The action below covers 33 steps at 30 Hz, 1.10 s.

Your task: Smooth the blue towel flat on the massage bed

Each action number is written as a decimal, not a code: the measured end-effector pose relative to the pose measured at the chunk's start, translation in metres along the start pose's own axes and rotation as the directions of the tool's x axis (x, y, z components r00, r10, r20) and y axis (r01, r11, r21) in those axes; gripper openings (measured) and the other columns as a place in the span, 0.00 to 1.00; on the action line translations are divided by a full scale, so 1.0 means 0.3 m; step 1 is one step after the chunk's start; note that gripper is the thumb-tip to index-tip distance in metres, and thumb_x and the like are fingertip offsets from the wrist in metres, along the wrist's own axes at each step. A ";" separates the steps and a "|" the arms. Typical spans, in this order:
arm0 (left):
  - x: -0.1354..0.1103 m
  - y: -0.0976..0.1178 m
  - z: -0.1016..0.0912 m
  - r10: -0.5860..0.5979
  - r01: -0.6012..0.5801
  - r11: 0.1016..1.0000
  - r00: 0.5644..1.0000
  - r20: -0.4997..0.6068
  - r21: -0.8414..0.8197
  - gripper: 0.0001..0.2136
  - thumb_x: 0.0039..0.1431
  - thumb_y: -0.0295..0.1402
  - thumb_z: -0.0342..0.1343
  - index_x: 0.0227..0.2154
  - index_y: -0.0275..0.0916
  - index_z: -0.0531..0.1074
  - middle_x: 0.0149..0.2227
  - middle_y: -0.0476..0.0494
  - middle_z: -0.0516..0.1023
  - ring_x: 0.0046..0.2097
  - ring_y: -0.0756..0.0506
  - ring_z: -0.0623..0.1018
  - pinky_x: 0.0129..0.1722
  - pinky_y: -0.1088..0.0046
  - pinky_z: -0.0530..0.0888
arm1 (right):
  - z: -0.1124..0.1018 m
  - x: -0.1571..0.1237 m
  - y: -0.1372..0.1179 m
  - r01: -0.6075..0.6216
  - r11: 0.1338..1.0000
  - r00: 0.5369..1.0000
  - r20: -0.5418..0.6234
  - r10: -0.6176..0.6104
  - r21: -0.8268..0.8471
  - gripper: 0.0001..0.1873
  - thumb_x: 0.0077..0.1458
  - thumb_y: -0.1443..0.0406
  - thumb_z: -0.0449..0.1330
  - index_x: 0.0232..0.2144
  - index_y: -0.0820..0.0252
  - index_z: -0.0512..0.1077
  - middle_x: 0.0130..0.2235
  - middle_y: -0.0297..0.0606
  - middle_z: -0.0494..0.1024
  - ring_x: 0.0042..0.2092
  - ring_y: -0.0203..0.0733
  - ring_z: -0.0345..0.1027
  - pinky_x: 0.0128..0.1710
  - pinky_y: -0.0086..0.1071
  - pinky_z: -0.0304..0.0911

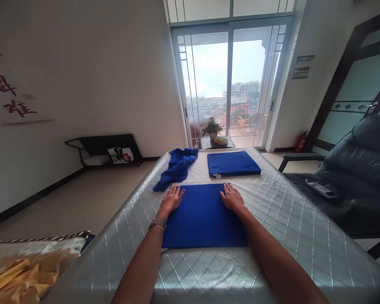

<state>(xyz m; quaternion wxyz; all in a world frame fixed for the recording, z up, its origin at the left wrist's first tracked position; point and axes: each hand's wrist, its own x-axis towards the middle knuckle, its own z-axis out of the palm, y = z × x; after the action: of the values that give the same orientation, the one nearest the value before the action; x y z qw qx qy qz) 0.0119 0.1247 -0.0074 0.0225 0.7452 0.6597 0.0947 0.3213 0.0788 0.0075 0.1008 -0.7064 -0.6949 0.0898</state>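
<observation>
A flat blue cloth piece (pixel 202 219), rectangular and smooth, lies in front of me on a table with a silver quilted cover (pixel 205 270). My left hand (pixel 172 199) rests on its far left corner, fingers stretched out. On the far right corner lies my right hand (pixel 232 196), palm down with the fingers extended. Just beyond is a neat stack of folded blue cloth (pixel 233 162) with a small white tag at its near edge. A crumpled blue cloth (pixel 180 164) lies to the left of that stack. Whether the cloths are garments or covers I cannot tell.
A dark armchair (pixel 361 177) holding a grey device (pixel 322 189) stands at the right. Behind the table, a potted plant (pixel 212 126) sits on a small stand before the sliding glass door (pixel 205 76). Yellow fabric (pixel 22 278) lies at the lower left.
</observation>
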 end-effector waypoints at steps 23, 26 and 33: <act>-0.016 -0.026 0.015 -0.094 0.086 0.991 0.992 -0.082 -0.099 0.28 0.72 0.43 0.32 0.66 0.33 0.60 0.69 0.37 0.59 0.70 0.42 0.57 0.69 0.59 0.52 | -0.002 0.008 0.004 -0.014 0.999 1.000 0.003 0.014 -0.038 0.38 0.67 0.53 0.36 0.71 0.72 0.45 0.73 0.44 0.43 0.72 0.43 0.33 0.69 0.36 0.33; -0.023 -0.024 0.010 -0.093 0.085 0.992 0.992 -0.082 -0.095 0.28 0.72 0.42 0.33 0.66 0.31 0.60 0.69 0.36 0.58 0.70 0.42 0.57 0.69 0.58 0.53 | -0.003 0.011 0.006 -0.018 0.999 1.000 0.006 0.018 -0.035 0.38 0.67 0.53 0.36 0.71 0.72 0.45 0.73 0.44 0.43 0.72 0.43 0.33 0.69 0.36 0.33; -0.034 -0.024 0.005 -0.086 0.079 0.994 0.991 -0.098 -0.074 0.27 0.72 0.41 0.33 0.65 0.32 0.61 0.68 0.35 0.60 0.69 0.41 0.59 0.69 0.57 0.54 | 0.001 0.017 0.014 -0.033 0.999 0.999 0.009 0.034 -0.036 0.39 0.67 0.52 0.36 0.71 0.73 0.45 0.73 0.46 0.43 0.72 0.45 0.35 0.69 0.37 0.33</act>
<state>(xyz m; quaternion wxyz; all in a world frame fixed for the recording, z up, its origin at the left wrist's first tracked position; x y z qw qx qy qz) 0.0039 0.1157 -0.0113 0.0191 0.7102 0.6867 0.1540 0.3253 0.0840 0.0062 0.0832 -0.7192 -0.6849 0.0823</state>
